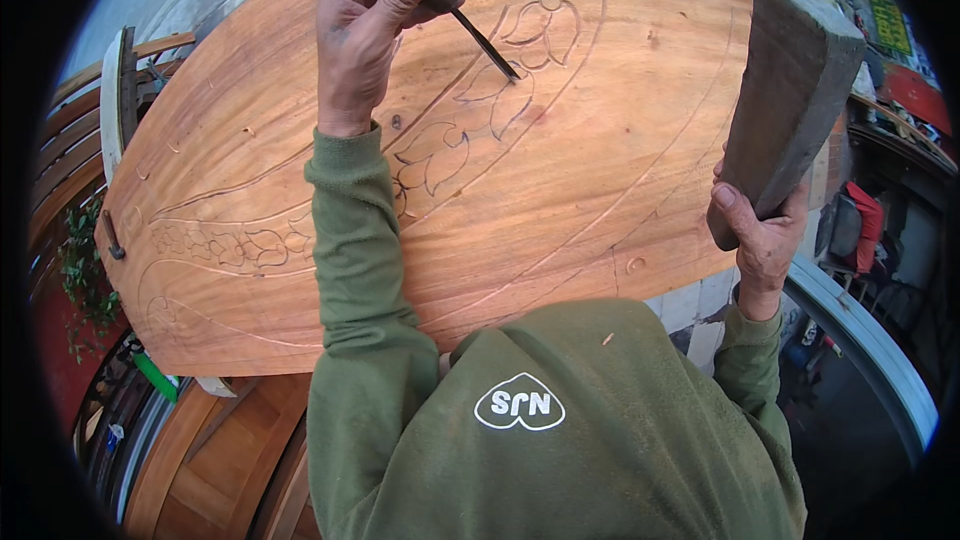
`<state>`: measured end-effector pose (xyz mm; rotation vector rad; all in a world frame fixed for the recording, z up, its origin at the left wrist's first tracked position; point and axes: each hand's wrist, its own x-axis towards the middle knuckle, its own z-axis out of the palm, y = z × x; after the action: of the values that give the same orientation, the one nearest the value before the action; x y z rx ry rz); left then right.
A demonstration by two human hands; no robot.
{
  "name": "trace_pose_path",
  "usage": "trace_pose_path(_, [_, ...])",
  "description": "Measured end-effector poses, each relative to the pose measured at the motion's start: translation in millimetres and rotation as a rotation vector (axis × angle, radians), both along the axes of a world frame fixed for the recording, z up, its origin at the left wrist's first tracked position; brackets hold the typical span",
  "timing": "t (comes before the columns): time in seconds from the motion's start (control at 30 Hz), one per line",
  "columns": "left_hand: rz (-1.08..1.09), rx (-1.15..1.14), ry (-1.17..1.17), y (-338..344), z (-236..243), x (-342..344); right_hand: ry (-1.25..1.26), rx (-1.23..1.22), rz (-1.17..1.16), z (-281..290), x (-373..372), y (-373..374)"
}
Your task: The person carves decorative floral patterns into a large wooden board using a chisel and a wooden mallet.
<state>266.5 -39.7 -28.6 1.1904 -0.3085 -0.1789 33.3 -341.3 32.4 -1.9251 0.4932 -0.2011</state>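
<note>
Chisel (455, 10) in left hand (365, 25), fingers wrapped tight round its wooden handle, far side of panel (560, 190). Steel tip sits on a leaf outline (495, 90) approx. centre-far of the board. Right hand (765, 235) clamped on lower end of mallet (790, 100), a dark wooden block, raised at right edge of panel, well apart from chisel. Hands far apart, each gripping its own tool.

Panel: large reddish wood slab, fills most of view, lying flat in front of person.

Progress, judged from the cuts: leaf-and-vine line runs from near left up to far centre; leaves at left (240, 245) look cut in, also the long curved border lines. Right half of panel mostly bare wood w/ faint lines only. Est. outline stage, well under half done; no relief or background removal visible.
</note>
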Motion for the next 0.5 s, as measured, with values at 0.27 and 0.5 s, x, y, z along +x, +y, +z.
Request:
trace_pose_path(0.27, [0.006,0.078,0.005,-2.2,1.2,3.8,-0.515,-0.046,0.405,60.8,171.9,14.6])
trace_pose_path(0.5, [0.095,0.019,-0.116,-22.5,-1.9,-0.6,-0.317,-0.939,0.971,109.6,277.1,80.6])
